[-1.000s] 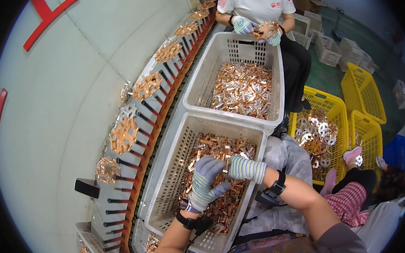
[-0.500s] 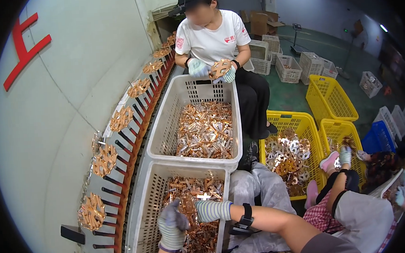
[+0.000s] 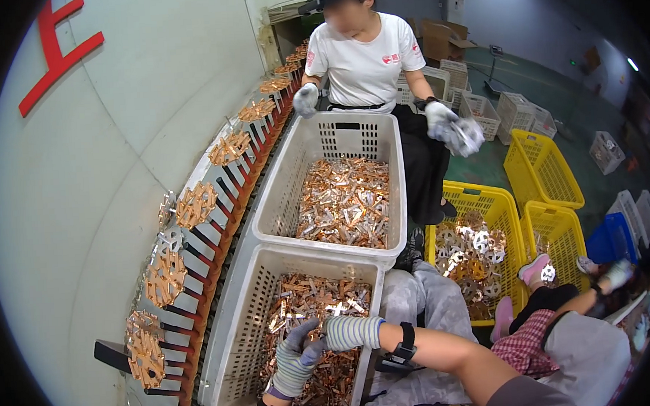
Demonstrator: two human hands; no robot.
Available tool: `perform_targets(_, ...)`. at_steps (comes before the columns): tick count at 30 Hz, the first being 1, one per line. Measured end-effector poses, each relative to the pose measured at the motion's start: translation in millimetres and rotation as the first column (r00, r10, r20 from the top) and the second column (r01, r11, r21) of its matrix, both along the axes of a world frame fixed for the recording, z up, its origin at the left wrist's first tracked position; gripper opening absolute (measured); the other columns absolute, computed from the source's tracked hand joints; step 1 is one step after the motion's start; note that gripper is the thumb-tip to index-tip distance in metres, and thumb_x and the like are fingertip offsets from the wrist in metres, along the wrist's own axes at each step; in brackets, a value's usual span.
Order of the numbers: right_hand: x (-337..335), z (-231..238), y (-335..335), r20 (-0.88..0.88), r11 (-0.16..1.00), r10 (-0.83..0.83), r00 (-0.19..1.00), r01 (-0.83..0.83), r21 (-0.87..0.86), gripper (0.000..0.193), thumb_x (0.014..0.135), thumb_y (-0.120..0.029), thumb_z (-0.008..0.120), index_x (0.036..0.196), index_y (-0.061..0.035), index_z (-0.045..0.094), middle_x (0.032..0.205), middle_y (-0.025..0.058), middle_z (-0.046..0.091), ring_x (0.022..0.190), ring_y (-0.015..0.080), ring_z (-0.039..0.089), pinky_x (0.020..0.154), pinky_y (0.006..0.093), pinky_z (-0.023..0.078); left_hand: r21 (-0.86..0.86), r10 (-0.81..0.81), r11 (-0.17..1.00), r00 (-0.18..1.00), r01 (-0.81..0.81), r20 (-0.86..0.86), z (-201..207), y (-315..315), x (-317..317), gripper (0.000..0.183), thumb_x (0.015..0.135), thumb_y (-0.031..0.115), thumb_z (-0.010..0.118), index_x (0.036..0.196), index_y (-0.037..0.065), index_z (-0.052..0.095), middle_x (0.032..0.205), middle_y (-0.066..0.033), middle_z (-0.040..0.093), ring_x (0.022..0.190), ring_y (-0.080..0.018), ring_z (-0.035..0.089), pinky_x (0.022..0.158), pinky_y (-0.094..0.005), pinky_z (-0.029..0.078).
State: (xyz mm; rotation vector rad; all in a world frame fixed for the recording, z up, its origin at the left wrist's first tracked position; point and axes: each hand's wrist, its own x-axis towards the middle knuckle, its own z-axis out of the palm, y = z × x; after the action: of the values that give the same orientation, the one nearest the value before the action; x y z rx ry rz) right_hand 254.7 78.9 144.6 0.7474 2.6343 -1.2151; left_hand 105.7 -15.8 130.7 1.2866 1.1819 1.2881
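Copper-coloured metal pieces (image 3: 283,308) lie in a loose heap inside the near grey crate (image 3: 237,354), and I have both gloved hands low over them. The left hand (image 3: 295,362) has its fingers bent, thumb drawn toward them; the right hand (image 3: 354,332) curls in from the side, its fingertips right by the left's. I cannot tell whether either is pinching a piece: the gloves cover the spot where they meet.

My worry is the tangle. The pieces are slim and lie crosswise, so I judge that a fingertip pushed among them could snag the knit on an edge. Anything held by the tips alone might slip and be lost among its likes. The black wrist strap (image 3: 402,344) on the right sits just beside the crate's rim, so a dropped forearm could knock it.

Beyond, the far grey crate (image 3: 277,198) holds more such pieces, and pierced discs (image 3: 165,277) stand along a row of dark prongs (image 3: 219,223) on the left. Across from me, the co-worker's hand (image 3: 453,130) is smeared by motion, and I can't make out what it carries. The left forearm is cut off at the lower edge, and the people at far right dissolve into blur and dark rim.
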Motion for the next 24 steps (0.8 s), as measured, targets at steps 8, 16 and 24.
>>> perform_targets(8,5,-82,9,-0.366,0.714,0.401,0.840,-0.036,0.699,0.026,0.081,-0.011,0.055,0.104,-0.0053,0.063,0.084,0.0165,0.065,0.074,0.0316,0.063,0.070,0.0443,0.050,-0.082,0.026,0.996,0.807,0.027,0.591,-5,14,-44,0.052,0.091,0.039,0.057,0.125,0.000,0.049,0.079,-0.0040,0.059,0.068,-0.0119,0.056,0.060,-0.0279,0.049)
perform_targets(16,-1,-43,2,-0.123,0.765,0.414,0.902,-0.272,0.584,0.014,0.081,-0.015,0.059,0.079,-0.0024,0.065,0.071,0.0154,0.062,0.064,0.0305,0.061,0.059,0.0417,0.048,0.229,-0.021,0.962,0.874,0.150,-0.485,1,-3,-10,0.043,0.080,0.023,0.071,0.114,0.001,0.058,0.074,-0.0024,0.062,0.062,-0.0140,0.056,0.063,-0.0285,0.048)
perform_targets(24,-5,-89,-9,-0.366,0.969,0.155,0.918,-0.069,0.236,0.026,0.085,-0.011,0.052,0.110,-0.0052,0.059,0.112,0.0177,0.060,0.095,0.0321,0.061,0.082,0.0389,0.050,-0.240,0.207,0.960,0.940,-0.143,0.271,38,-8,-16,0.042,0.090,0.036,0.058,0.107,-0.002,0.059,0.060,-0.0009,0.056,0.053,-0.0068,0.051,0.053,-0.0232,0.044)
